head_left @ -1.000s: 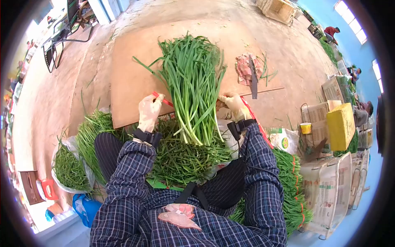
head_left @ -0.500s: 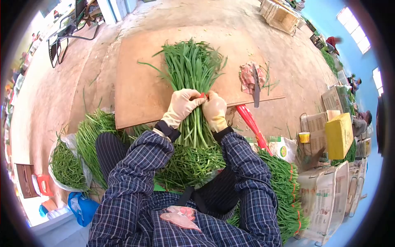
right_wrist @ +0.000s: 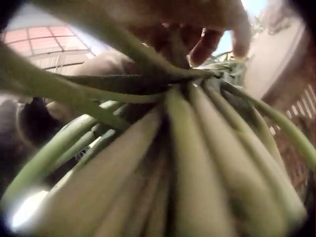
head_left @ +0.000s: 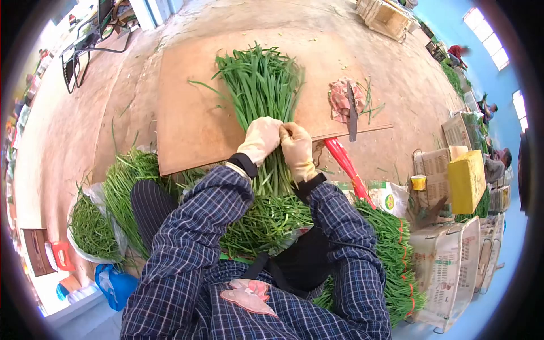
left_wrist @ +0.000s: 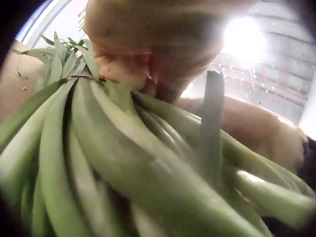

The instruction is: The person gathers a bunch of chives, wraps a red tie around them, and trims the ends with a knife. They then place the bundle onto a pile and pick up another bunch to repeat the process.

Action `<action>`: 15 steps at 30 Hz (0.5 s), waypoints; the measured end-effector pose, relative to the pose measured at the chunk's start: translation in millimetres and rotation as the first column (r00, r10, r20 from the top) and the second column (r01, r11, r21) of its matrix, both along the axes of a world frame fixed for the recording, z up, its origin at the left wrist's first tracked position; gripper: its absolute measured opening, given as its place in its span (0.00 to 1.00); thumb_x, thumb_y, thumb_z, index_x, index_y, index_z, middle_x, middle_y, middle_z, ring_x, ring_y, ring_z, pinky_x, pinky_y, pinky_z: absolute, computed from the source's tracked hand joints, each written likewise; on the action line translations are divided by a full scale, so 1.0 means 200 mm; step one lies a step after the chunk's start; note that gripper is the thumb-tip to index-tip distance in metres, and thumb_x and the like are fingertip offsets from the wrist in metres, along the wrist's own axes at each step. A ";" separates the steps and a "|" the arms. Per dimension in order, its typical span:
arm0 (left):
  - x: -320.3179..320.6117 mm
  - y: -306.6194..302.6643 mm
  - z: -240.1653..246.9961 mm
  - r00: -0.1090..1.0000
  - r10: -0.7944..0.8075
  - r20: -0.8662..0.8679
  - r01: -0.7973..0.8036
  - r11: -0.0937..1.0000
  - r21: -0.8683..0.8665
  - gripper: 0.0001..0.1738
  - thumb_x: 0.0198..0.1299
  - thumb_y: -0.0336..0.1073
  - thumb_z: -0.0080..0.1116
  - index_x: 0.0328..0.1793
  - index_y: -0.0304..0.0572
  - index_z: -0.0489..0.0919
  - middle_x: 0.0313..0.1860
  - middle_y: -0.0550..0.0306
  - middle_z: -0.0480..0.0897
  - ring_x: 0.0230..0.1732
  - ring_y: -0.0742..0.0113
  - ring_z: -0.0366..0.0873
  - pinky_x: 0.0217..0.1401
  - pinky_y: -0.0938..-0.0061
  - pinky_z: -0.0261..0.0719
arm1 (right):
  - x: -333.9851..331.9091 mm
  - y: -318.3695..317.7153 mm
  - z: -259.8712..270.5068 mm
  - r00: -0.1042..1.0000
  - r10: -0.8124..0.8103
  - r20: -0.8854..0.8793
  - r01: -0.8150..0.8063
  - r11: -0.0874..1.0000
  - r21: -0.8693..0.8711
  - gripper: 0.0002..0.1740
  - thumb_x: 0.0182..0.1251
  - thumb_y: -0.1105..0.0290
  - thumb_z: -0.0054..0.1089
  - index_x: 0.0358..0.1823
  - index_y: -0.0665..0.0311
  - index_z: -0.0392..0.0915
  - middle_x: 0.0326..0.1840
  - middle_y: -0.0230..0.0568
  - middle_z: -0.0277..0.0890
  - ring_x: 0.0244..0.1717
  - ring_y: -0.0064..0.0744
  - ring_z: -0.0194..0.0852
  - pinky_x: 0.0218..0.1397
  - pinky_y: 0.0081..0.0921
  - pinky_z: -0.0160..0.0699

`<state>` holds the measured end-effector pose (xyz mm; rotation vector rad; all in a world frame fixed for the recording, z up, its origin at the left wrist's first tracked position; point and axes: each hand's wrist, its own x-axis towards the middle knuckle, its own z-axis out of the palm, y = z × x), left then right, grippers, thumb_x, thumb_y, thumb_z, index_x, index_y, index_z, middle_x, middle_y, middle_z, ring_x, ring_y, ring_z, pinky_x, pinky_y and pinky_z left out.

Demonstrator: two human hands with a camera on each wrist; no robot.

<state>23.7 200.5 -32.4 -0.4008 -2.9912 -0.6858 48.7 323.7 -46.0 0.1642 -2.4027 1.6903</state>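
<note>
A bunch of garlic chives (head_left: 258, 79) lies on a brown board (head_left: 187, 119), leaf ends pointing away and pale stems over the near edge. Both gloved hands meet on top of it. In the left wrist view a thin red tie (left_wrist: 102, 78) circles the bunch; the head view has it hidden under the fingers. My left hand (head_left: 262, 139) pinches the tie, its back turned up. Close against it, my right hand (head_left: 297, 152) has thumb and fingers curled at the same spot. Stems (right_wrist: 197, 148) fan out below the fingers in the right wrist view.
A knife (head_left: 352, 116) lies over a pink cloth (head_left: 339, 102) at the board's right. Red strips (head_left: 345, 161) hang beside the right forearm. Tied chives (head_left: 399, 263) are stacked at right, loose greens (head_left: 266, 221) on the lap, and crates (head_left: 445, 272) stand farther right.
The hands held the red tie stretched out at either side of the bunch; they then came together on top. Since then both have shifted slightly, and the red between them is now covered.
</note>
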 end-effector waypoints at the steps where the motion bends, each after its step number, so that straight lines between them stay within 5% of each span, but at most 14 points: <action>1: -0.01 0.00 -0.01 1.000 -0.003 0.028 0.002 1.000 0.016 0.11 0.51 0.40 0.60 0.37 0.43 0.82 0.32 0.47 0.83 0.39 0.49 0.80 0.43 0.61 0.77 | -0.02 0.01 -0.01 0.997 0.021 -0.073 -0.014 0.995 0.103 0.07 0.65 0.70 0.59 0.34 0.68 0.80 0.27 0.36 0.78 0.30 0.23 0.72 0.35 0.24 0.72; 2: 0.01 0.00 0.01 1.000 -0.005 0.027 0.005 1.000 0.013 0.11 0.51 0.40 0.60 0.37 0.43 0.82 0.32 0.47 0.83 0.39 0.49 0.80 0.43 0.61 0.77 | -0.03 0.02 -0.01 0.997 0.018 -0.074 -0.011 0.995 0.100 0.07 0.65 0.70 0.59 0.34 0.68 0.80 0.27 0.36 0.78 0.30 0.23 0.72 0.35 0.24 0.72; 4: 0.03 -0.02 0.06 0.998 -0.024 0.065 0.021 0.999 0.043 0.11 0.51 0.41 0.61 0.37 0.43 0.82 0.33 0.47 0.83 0.39 0.50 0.81 0.43 0.61 0.77 | -0.03 0.08 -0.02 0.956 0.230 0.180 -0.130 0.887 -0.442 0.06 0.67 0.71 0.56 0.37 0.66 0.79 0.28 0.34 0.78 0.32 0.24 0.74 0.37 0.23 0.72; 5: 0.03 -0.02 0.06 0.997 -0.028 0.067 0.026 0.999 0.038 0.11 0.51 0.41 0.61 0.37 0.43 0.82 0.33 0.47 0.83 0.39 0.50 0.81 0.43 0.61 0.77 | -0.02 0.12 0.04 0.950 0.216 0.224 -0.062 0.837 -0.543 0.07 0.69 0.70 0.54 0.40 0.66 0.78 0.28 0.33 0.78 0.32 0.21 0.73 0.38 0.20 0.71; 7: 0.02 -0.01 0.05 0.998 -0.035 0.056 0.035 0.999 -0.003 0.12 0.50 0.41 0.63 0.36 0.42 0.82 0.32 0.47 0.83 0.39 0.50 0.81 0.44 0.61 0.77 | -0.09 0.23 0.03 0.997 0.076 0.034 -0.049 0.865 -0.499 0.09 0.70 0.68 0.53 0.42 0.65 0.78 0.29 0.32 0.78 0.32 0.19 0.71 0.37 0.18 0.69; 9: 0.03 -0.02 0.06 0.998 -0.050 0.045 0.050 0.999 -0.007 0.13 0.50 0.42 0.64 0.36 0.41 0.82 0.32 0.47 0.83 0.38 0.50 0.81 0.44 0.61 0.77 | -0.06 0.36 0.03 0.993 -0.041 0.113 0.085 0.907 -0.413 0.11 0.69 0.65 0.55 0.41 0.66 0.78 0.28 0.31 0.77 0.31 0.18 0.70 0.37 0.18 0.69; 11: 0.04 -0.02 0.06 0.999 -0.046 0.015 0.046 0.998 0.030 0.13 0.50 0.43 0.64 0.34 0.40 0.82 0.31 0.46 0.83 0.38 0.50 0.81 0.43 0.61 0.76 | -0.06 0.44 -0.11 0.909 -0.072 0.410 0.156 0.972 -0.174 0.13 0.68 0.63 0.58 0.41 0.67 0.79 0.28 0.31 0.78 0.31 0.18 0.71 0.37 0.17 0.69; 13: 0.03 -0.03 0.05 0.998 -0.067 0.007 0.067 0.997 0.040 0.14 0.49 0.42 0.65 0.35 0.39 0.82 0.31 0.46 0.83 0.37 0.50 0.81 0.42 0.62 0.76 | -0.02 0.43 -0.18 0.918 -0.087 0.386 0.146 0.981 -0.126 0.14 0.66 0.62 0.60 0.42 0.68 0.80 0.28 0.32 0.79 0.30 0.18 0.71 0.35 0.18 0.69; 15: 0.04 -0.03 0.06 1.000 -0.024 0.001 0.023 0.994 0.111 0.15 0.49 0.41 0.66 0.37 0.38 0.83 0.31 0.46 0.83 0.36 0.50 0.81 0.40 0.63 0.77 | 0.01 0.37 -0.10 0.920 0.094 0.379 -0.025 0.983 -0.183 0.16 0.65 0.62 0.62 0.43 0.69 0.80 0.30 0.33 0.79 0.30 0.19 0.71 0.34 0.19 0.70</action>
